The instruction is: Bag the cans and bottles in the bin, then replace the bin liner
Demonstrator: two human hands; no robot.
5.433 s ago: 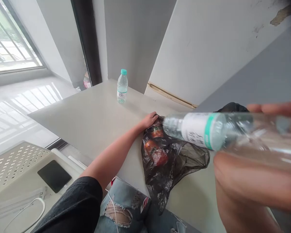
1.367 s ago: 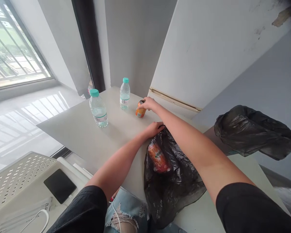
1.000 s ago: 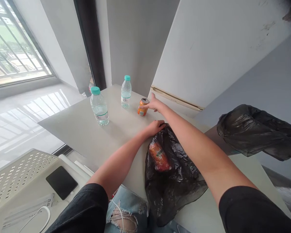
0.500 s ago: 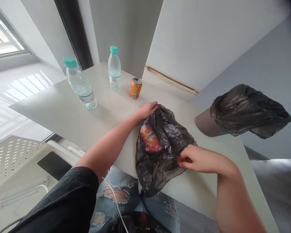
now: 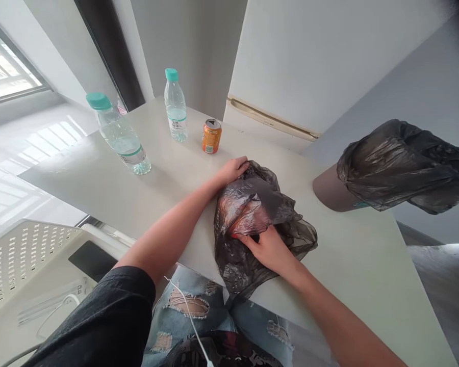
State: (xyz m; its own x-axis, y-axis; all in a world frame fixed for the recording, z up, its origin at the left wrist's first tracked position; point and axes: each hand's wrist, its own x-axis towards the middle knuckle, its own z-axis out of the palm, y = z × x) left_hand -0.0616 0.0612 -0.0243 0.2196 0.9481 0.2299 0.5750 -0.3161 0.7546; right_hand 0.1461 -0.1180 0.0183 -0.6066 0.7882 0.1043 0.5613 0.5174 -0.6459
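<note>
A black plastic bag (image 5: 286, 229) lies on the pale table (image 5: 168, 178) in front of me. My left hand (image 5: 234, 169) grips the bag's far edge with curled fingers. My right hand (image 5: 265, 248) reaches into the bag's mouth, its fingertips on an orange can (image 5: 239, 216) that shows dimly through the thin plastic. Whether those fingers are closed round the can is hidden by the bag. A second orange can (image 5: 211, 136) stands upright farther back. Two water bottles with teal caps stand there too: one near the left (image 5: 119, 135), one behind it (image 5: 175, 105).
A brown bin lined with a black bag (image 5: 390, 165) stands at the right edge. A white perforated stand (image 5: 19, 260) with a dark phone (image 5: 94, 260) sits low on the left. A white wall and a window bound the far side.
My right hand set a bottle and then a can upright at the back, drew back, and now reaches into the bag onto the remaining can. My left hand has kept hold of the bag.
</note>
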